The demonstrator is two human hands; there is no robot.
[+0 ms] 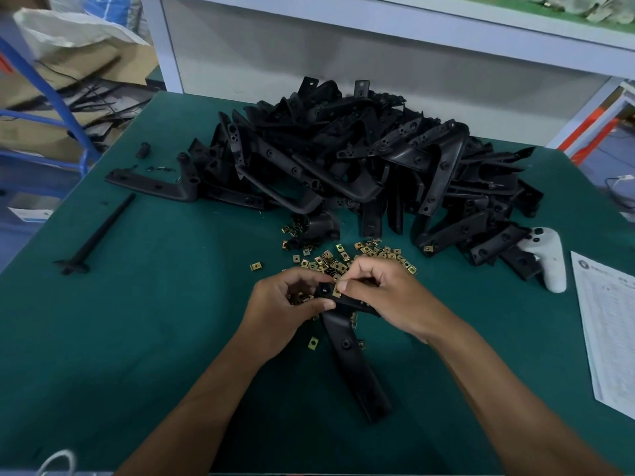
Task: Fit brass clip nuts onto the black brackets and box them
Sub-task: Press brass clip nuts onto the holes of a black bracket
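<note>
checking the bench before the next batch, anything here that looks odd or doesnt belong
A white game controller lies at the right edge of the bracket pile, unrelated to the parts. Brass clip nuts are scattered loose on the green mat, not in a tray.

- One head-worn wide-angle view looks forward and down, close over the near edge of the green table.
- The far edge lies toward the top.

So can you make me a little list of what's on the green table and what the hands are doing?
table: green mat
left hand: holds black bracket, spare clip nuts in palm
right hand: fingers pinch brass clip nut onto bracket's end
loose nuts: scattered beyond hands
bracket pile: far side
white controller: right
paper sheet: right edge
</note>
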